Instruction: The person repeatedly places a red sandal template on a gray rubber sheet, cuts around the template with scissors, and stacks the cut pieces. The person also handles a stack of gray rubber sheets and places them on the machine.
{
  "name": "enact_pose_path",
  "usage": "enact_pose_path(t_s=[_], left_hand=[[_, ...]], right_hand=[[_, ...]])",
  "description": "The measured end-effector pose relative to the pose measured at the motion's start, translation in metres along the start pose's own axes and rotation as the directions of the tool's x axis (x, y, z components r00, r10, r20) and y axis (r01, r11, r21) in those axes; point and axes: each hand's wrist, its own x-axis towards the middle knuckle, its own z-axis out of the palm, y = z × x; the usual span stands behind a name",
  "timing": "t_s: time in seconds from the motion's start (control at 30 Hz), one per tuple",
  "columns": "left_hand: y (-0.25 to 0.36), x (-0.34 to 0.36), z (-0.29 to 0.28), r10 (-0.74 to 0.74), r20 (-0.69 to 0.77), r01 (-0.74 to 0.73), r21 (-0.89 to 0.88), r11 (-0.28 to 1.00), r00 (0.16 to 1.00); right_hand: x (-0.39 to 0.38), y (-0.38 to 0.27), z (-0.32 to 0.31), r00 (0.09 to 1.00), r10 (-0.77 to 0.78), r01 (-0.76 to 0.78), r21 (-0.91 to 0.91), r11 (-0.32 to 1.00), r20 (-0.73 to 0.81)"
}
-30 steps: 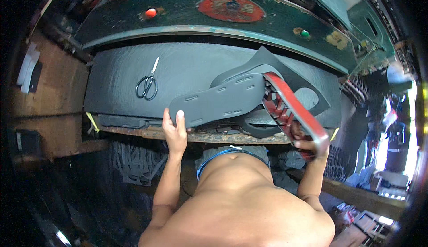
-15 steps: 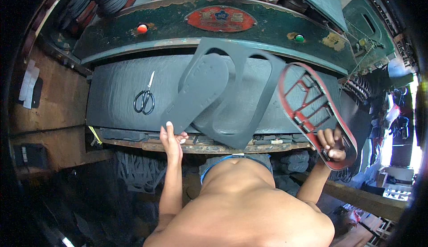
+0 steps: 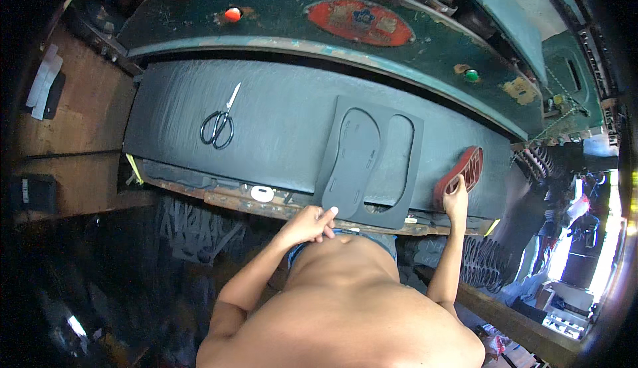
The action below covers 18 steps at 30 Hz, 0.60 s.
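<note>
A grey flip-flop sole [image 3: 359, 155] lies over the left part of a grey sheet [image 3: 411, 188] that has a sole-shaped hole on its right. My left hand [image 3: 311, 225] pinches the sole's near end, thumb on top and the other fingers bent below. Off to the right, my right hand [image 3: 455, 202] grips the near end of a red sole-shaped cutting die [image 3: 469, 168], its fingers partly hidden behind it. The die is at the right part of the grey work board [image 3: 279, 115]. Whether the die touches the board, I cannot tell.
Scissors with black handles [image 3: 218, 128] lie on the board's left part. Behind it runs a green machine beam [image 3: 279, 25] with a red button [image 3: 232, 14] and a green button [image 3: 471, 75]. A small white oval piece [image 3: 262, 194] sits at the front edge.
The sole has gone from slanting across the sheet to lining up with its left side. My right hand has brought the cutting die down toward the board. The view has turned slightly.
</note>
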Motion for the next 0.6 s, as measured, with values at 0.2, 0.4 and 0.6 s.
enact_pose_path(t_s=[0.2,0.4,0.6], left_hand=[[-0.010,-0.012,-0.091,0.273,-0.565,-0.150,0.254,0.955,0.779],[-0.023,0.013,-0.219,0.619,-0.771,0.309,0.631,0.711,0.151],[-0.028,0.015,-0.246,0.671,-0.651,0.445,0.749,0.491,0.356]], right_hand=[[-0.016,-0.025,-0.001,0.976,-0.156,0.181,-0.166,0.969,0.152],[-0.046,-0.104,0.021,0.905,-0.124,-0.070,0.429,0.901,0.407],[-0.087,-0.162,0.081,0.735,-0.113,-0.277,0.447,0.851,0.669]])
